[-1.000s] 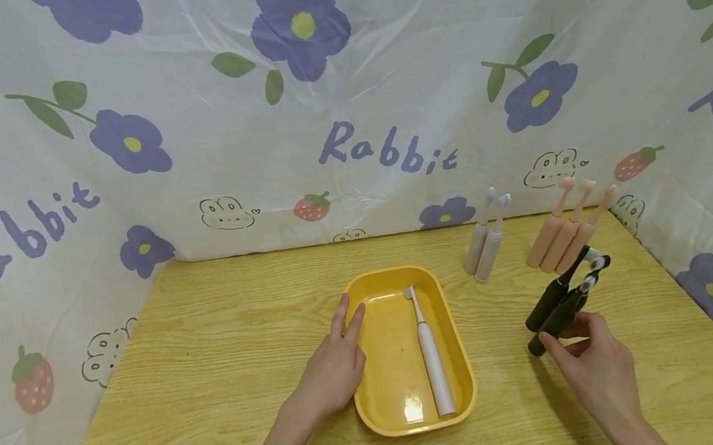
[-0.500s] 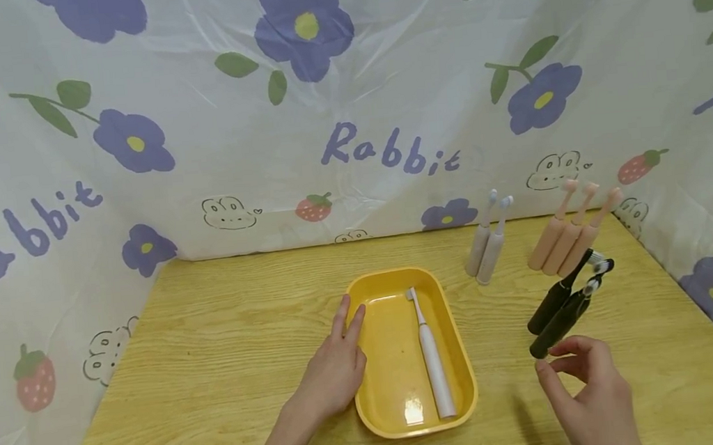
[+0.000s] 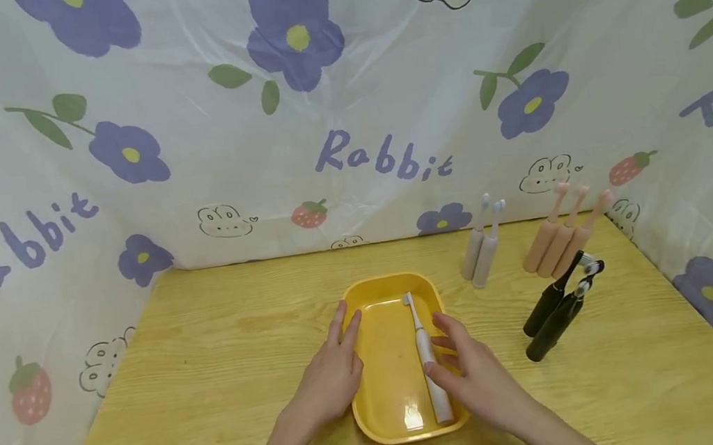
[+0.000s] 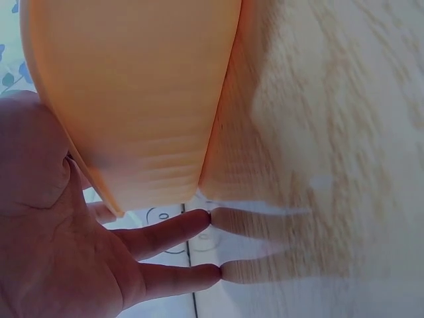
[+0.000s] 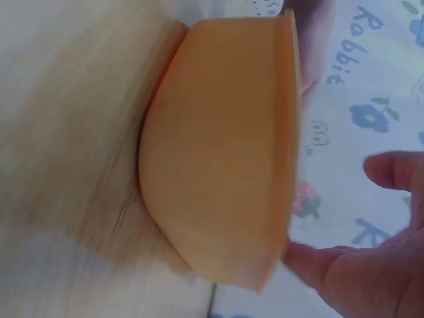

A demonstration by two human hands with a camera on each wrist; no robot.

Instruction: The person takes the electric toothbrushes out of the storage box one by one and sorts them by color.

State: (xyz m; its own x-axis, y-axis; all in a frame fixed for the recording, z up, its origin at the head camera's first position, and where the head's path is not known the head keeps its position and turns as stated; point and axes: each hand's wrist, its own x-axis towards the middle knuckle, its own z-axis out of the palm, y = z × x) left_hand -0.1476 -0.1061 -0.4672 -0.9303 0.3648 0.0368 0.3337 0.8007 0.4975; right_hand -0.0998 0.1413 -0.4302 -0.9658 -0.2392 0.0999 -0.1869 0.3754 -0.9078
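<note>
A yellow tray (image 3: 381, 374) lies on the table with a white electric toothbrush (image 3: 433, 377) along its right side, head toward the back. My left hand (image 3: 331, 381) rests at the tray's left rim. Its fingers are straight, and in the left wrist view two of them (image 4: 169, 233) extend outside the tray wall down to the table. Over the tray's right rim reaches my right hand (image 3: 469, 371), thumb and fingers spread above the toothbrush handle with nothing gripped. In the right wrist view its thumb and fingers (image 5: 306, 262) stand apart beyond the tray rim.
Right of the tray stand several black electric toothbrushes (image 3: 549, 322). Behind them are three pink ones (image 3: 559, 245), with two pale grey ones (image 3: 479, 251) to their left. A patterned cloth (image 3: 382, 74) hangs behind the table (image 3: 229, 358).
My right hand has let go of a black toothbrush, leaving it standing beside the others, and has moved left over the tray. The left hand stays at the rim.
</note>
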